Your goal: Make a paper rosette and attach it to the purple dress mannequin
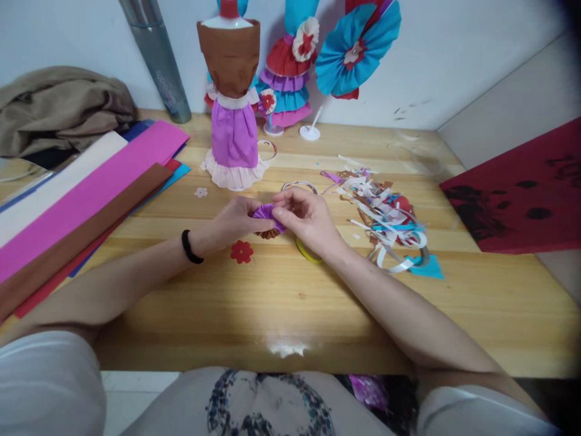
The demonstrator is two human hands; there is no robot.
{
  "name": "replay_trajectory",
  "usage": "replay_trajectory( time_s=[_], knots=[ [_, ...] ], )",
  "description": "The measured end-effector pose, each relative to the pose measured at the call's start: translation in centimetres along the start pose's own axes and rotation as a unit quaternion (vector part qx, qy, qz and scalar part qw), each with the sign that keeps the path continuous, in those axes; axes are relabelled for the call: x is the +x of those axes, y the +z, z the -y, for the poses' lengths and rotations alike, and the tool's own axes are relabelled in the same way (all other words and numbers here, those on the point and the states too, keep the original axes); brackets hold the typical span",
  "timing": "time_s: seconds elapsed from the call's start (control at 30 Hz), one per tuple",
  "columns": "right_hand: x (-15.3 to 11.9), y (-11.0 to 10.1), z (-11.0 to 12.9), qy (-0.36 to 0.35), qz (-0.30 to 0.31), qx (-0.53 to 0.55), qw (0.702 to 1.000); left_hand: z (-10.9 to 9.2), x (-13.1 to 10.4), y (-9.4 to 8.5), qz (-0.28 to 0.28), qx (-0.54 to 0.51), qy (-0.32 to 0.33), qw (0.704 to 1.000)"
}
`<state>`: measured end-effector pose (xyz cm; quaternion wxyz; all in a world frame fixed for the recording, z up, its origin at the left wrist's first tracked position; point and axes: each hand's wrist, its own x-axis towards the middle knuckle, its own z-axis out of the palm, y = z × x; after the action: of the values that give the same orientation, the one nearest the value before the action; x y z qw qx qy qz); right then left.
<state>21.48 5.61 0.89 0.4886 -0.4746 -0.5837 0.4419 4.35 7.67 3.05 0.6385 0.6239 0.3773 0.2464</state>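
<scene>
A small pleated rosette (pixel 269 213), purple with a brown pleated lower edge, is held between both hands above the middle of the table. My left hand (pixel 238 221), with a black band at its wrist, pinches the rosette's left side. On its right side, my right hand (pixel 304 217) closes thumb and fingers on the purple edge. Just below my left hand lies a red paper flower (pixel 242 252). A yellow ring (pixel 308 251) is partly hidden under my right hand, and another ring (pixel 299 185) lies behind it.
Behind the hands stands a doll form in a brown top and purple skirt (pixel 234 130), near a tiered paper dress (pixel 285 91) and a blue paper fan flower (pixel 356 51). Coloured sheets (pixel 91 194) lie left, with a bottle (pixel 163 72) behind. Paper scraps (pixel 385 209) are piled right.
</scene>
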Motion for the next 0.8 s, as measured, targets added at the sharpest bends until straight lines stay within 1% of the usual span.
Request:
replay_trajectory(
  time_s=[0.13, 0.27, 0.4, 0.53, 0.6, 0.7, 0.8],
  knots=[
    [0.2, 0.1, -0.5, 0.032, 0.028, 0.031, 0.999, 0.3, 0.1, -0.2, 0.01, 0.005, -0.008, 1.0],
    [0.3, 0.1, -0.7, 0.042, 0.012, 0.07, 0.997, 0.7, 0.3, -0.6, 0.023, -0.018, 0.0, 1.0],
    [0.3, 0.1, -0.6, 0.039, 0.001, 0.076, 0.996, 1.0, 0.5, -0.8, 0.029, -0.039, -0.001, 0.999],
    [0.2, 0.2, -0.6, 0.041, -0.004, 0.083, 0.996, 0.9, 0.4, -0.8, 0.04, -0.06, 0.003, 0.997],
    [0.2, 0.2, -0.7, 0.039, -0.01, 0.085, 0.996, 0.7, 0.3, -0.7, 0.041, -0.088, -0.007, 0.995],
    [0.2, 0.3, -0.7, 0.03, -0.027, 0.076, 0.996, 0.7, 0.1, -0.8, 0.035, -0.143, -0.042, 0.988],
    [0.3, 0.4, -0.7, 0.017, -0.035, 0.064, 0.997, 1.1, 0.2, -0.9, 0.031, -0.155, -0.055, 0.986]
  ],
)
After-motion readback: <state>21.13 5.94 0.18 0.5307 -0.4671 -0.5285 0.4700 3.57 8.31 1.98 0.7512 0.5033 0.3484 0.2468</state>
